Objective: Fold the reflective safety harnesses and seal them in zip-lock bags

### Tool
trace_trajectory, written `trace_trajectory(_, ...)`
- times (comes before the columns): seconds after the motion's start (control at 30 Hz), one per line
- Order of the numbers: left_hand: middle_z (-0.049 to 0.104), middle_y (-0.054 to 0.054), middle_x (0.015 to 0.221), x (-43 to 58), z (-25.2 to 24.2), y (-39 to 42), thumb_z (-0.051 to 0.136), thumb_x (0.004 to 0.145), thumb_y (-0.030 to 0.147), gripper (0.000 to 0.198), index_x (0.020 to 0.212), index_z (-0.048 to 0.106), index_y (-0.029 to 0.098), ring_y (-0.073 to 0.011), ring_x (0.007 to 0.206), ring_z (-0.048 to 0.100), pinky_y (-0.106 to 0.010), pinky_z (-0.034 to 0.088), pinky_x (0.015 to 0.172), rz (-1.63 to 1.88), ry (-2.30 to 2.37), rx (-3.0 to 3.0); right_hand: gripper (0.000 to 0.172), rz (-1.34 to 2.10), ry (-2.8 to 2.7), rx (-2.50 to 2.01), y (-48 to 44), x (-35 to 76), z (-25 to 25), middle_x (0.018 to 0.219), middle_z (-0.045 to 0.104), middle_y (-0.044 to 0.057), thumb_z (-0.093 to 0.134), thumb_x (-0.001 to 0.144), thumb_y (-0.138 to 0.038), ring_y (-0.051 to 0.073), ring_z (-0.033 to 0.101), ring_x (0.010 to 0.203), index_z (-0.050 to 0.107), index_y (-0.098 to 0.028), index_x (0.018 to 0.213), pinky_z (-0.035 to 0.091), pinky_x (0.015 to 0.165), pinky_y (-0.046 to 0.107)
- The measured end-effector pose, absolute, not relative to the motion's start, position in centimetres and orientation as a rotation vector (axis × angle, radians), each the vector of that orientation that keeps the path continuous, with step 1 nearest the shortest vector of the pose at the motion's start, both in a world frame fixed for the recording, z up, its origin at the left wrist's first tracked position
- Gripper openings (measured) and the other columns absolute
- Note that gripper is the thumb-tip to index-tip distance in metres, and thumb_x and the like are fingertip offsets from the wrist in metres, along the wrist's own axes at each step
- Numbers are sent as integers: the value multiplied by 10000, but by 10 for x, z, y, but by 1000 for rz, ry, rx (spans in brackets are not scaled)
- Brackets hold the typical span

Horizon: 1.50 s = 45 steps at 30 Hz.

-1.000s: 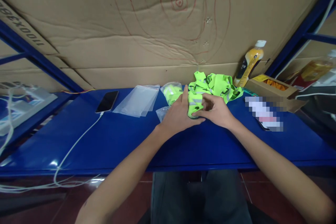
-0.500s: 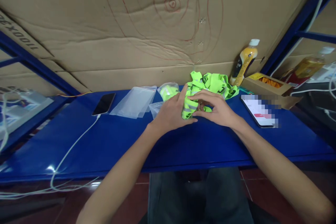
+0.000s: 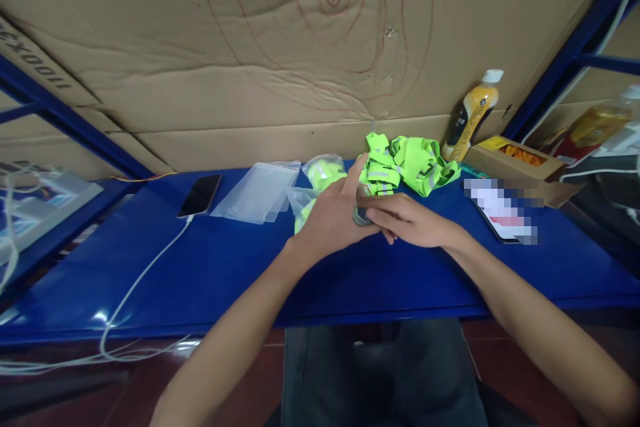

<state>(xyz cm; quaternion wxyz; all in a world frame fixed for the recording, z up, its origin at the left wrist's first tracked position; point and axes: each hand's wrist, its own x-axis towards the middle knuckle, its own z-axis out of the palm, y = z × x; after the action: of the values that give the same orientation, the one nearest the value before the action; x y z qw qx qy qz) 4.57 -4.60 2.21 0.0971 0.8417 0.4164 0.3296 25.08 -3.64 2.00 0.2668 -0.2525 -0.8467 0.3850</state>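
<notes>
My left hand point(image 3: 333, 215) is curled around a small rolled bundle of reflective strap point(image 3: 362, 215), its index finger pointing up. Only a greyish, dark-edged side of the roll shows between the hands. From the right, my right hand point(image 3: 415, 220) presses its fingers against the same roll; its fingertips are partly hidden. Just behind the hands lies a heap of fluorescent yellow-green straps point(image 3: 423, 163) with silver bands. Beside my left hand, a clear plastic bag point(image 3: 324, 170) holds more yellow-green material, and another partly covered bag point(image 3: 300, 200) lies in front of it.
Flat clear zip bags point(image 3: 257, 192) lie left of the hands, near a phone point(image 3: 200, 196) on a white cable. At right are a lit phone point(image 3: 500, 213), an open cardboard box point(image 3: 525, 163) and a drink bottle point(image 3: 473, 117). A cardboard wall point(image 3: 150, 80) backs the blue table point(image 3: 200, 280).
Bright green on the held roll has turned out of sight, and a greyish side shows. My right fingers have closed from an arch to lie flatter across it.
</notes>
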Motion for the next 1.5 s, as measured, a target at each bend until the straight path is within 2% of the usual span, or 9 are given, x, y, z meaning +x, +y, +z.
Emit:
trace_trajectory(0.1,750,-71,1029,45,26,-48,770,827,328,1032,1697,231,199,-294,988,722,-433,560,922,914,1312,2522,341,1225,-2318,-620,-40,245,18,593,601,-51,562,1063,-526,133,617,512,632,-208,960,477,541,238)
trace_trajectory(0.23,744,-14,939,42,38,-52,865,761,310,1081,1674,293,224,-259,923,730,-386,567,889,1030,1263,2350,361,1028,-2340,-617,-39,242,21,855,747,9,827,888,-497,175,698,671,703,-222,1086,544,641,284)
trace_trajectory(0.43,758,-72,1007,30,54,-45,754,926,606,813,1556,458,184,-243,963,741,-394,581,942,1403,927,1920,155,488,-2337,-569,-45,245,41,1028,780,74,685,1024,-373,233,726,963,765,-241,1027,537,901,361)
trace_trajectory(0.6,733,-161,1238,26,46,-35,700,862,798,888,1468,508,177,-304,1176,716,-404,586,950,1353,904,1693,170,282,-2025,-786,-52,235,58,770,634,18,672,983,-294,156,571,668,611,-220,842,452,666,312)
trace_trajectory(0.73,713,-133,1278,35,37,-35,948,717,552,785,1324,608,188,-308,1186,693,-414,574,977,1125,954,1806,212,483,-1955,-950,-49,236,77,700,581,-19,745,890,-288,122,510,594,555,-216,828,394,594,280)
trace_trajectory(0.83,720,-105,1217,40,32,-34,904,789,462,575,1220,653,176,-302,1172,683,-442,562,1010,1040,886,1914,276,809,-2097,-924,-44,244,93,678,578,-23,843,824,-344,96,471,566,611,-197,791,335,545,257)
trace_trajectory(0.97,705,-118,1312,34,31,-32,857,841,440,623,1361,626,188,-321,1248,666,-491,546,1072,945,864,1959,386,1024,-1985,-935,-36,257,107,612,477,-46,923,751,-410,70,379,541,605,-194,720,261,515,239)
trace_trajectory(1.23,766,-117,1272,40,22,-30,828,812,418,488,1231,745,181,-334,1249,706,-477,549,1096,1045,738,1457,484,872,-1764,-861,-25,270,86,1069,712,64,930,740,-544,167,624,860,731,-203,1022,526,723,295)
trace_trajectory(1.5,801,-53,1004,51,5,-18,774,858,474,303,959,809,191,-257,994,748,-361,591,932,1310,770,1151,527,1144,-1571,-881,-5,267,23,770,724,38,953,668,-614,133,613,628,769,-166,874,480,566,271)
